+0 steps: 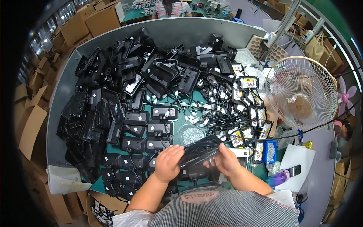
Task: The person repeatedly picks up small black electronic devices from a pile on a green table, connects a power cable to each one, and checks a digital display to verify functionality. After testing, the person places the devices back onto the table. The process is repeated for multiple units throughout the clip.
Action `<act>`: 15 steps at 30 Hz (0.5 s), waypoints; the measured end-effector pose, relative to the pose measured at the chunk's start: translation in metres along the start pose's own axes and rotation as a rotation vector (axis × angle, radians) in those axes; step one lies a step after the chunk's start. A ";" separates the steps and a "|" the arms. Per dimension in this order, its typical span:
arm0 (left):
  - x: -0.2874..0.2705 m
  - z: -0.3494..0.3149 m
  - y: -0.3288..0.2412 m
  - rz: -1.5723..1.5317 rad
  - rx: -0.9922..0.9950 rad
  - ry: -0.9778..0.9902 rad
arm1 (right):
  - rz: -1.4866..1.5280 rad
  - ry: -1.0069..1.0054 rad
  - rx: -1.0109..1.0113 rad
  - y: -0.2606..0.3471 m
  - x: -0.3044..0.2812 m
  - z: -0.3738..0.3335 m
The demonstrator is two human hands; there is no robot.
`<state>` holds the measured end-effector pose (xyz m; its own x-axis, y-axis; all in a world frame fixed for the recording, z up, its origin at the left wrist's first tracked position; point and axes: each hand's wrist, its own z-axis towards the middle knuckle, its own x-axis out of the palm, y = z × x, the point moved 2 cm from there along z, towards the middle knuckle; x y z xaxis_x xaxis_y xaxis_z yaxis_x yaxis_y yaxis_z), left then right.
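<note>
Both my hands hold a black rectangular housing in shiny clear plastic film (pixel 200 152), tilted above the near part of the bench. Against its left end press the fingers of my left hand (pixel 168 162). My right hand (pixel 226 162) grips the other end, thumb on top and fingers partly hidden underneath. Just beyond the housing stands a round clear bowl (pixel 192 134) of small metal parts. Rows of black housings with cables (pixel 133 144) lie left of it. Another black housing (pixel 193 173) lies below my hands, partly covered.
Film-wrapped housings (pixel 75 128) and loose black housings (pixel 166 73) pile up left and behind. Cabled modules (pixel 247 83) lie to the right, near a wire-caged fan (pixel 301 92), a blue tray (pixel 269 152), a purple bottle (pixel 278 178) and a phone (pixel 295 170). A grey wall (pixel 159 28) edges the bench.
</note>
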<state>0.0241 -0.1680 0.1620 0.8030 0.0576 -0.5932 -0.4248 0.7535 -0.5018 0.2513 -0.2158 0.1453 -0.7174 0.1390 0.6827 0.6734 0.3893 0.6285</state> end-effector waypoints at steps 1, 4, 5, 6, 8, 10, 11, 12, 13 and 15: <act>0.001 -0.002 0.004 -0.049 -0.056 -0.034 | -0.061 0.030 -0.010 0.000 -0.001 -0.002; 0.001 -0.005 0.008 -0.226 -0.264 -0.046 | -0.554 -0.163 -0.260 0.000 -0.029 -0.004; 0.005 -0.008 0.010 -0.285 -0.333 -0.049 | -0.630 -0.211 -0.546 -0.006 -0.040 -0.002; 0.007 -0.014 0.012 -0.335 -0.409 -0.052 | -0.714 -0.254 -0.638 0.000 -0.028 -0.001; 0.010 -0.026 0.016 -0.431 -0.520 -0.039 | -0.879 -0.337 -0.821 0.017 0.006 0.001; 0.015 -0.038 0.015 -0.536 -0.672 0.020 | -0.984 -0.190 -0.774 0.013 -0.007 0.004; 0.021 -0.043 0.016 -0.711 -0.721 0.008 | -1.125 -0.156 -0.721 0.015 -0.012 -0.001; 0.026 -0.048 0.015 -0.779 -0.758 0.013 | -1.260 -0.116 -0.665 0.017 -0.010 -0.003; 0.031 -0.053 0.014 -0.847 -0.796 0.017 | -1.241 -0.191 -0.745 0.019 -0.002 -0.003; 0.035 -0.057 0.017 -0.961 -0.830 0.095 | -1.262 -0.190 -0.697 0.024 0.000 0.000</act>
<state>0.0213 -0.1908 0.0970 0.9130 -0.3545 0.2017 0.1488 -0.1712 -0.9739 0.2672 -0.2064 0.1600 -0.8612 0.1827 -0.4743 -0.5023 -0.1636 0.8491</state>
